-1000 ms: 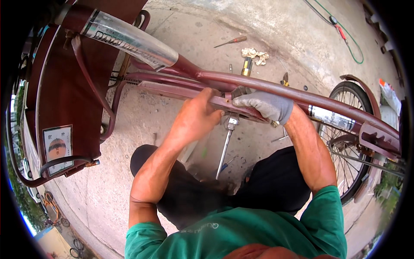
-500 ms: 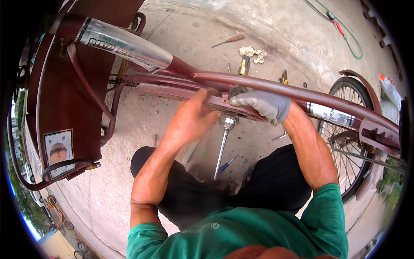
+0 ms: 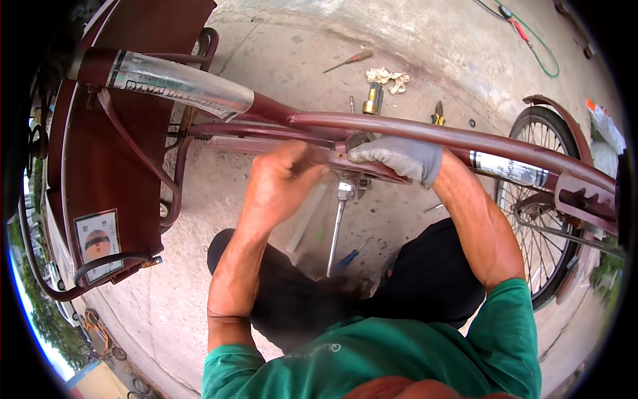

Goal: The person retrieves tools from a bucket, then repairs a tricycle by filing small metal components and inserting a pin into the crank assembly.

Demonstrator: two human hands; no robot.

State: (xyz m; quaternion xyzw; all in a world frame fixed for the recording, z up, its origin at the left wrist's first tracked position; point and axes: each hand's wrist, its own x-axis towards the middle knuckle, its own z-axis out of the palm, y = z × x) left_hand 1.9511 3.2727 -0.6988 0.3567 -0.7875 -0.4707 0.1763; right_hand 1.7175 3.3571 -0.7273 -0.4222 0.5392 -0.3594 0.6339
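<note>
A maroon pedal-vehicle frame (image 3: 452, 133) lies crosswise before me. My left hand (image 3: 279, 179), bare, is just beside its lower rail (image 3: 239, 141); the fingers are bent and blurred, so whether anything is in them is unclear. My right hand (image 3: 399, 159), in a grey glove, grips the middle of the frame around a flat bracket (image 3: 340, 157), its fingertips partly hidden by metal. Directly below hangs a chrome socket wrench (image 3: 337, 229), its handle pointing down between my knees.
A maroon body panel (image 3: 113, 166) fills the left, a spoked wheel (image 3: 538, 279) the right. On the concrete lie a screwdriver (image 3: 359, 57), crumpled paper (image 3: 379, 74), a cylindrical tool (image 3: 374, 100), pliers (image 3: 438, 114) and a blue screwdriver (image 3: 349, 256). A green hose (image 3: 548, 66) runs at top right.
My left hand has shifted left and back along the rail. The frame and tools appear slightly higher and further left in the picture, and my right hand stays on the bracket.
</note>
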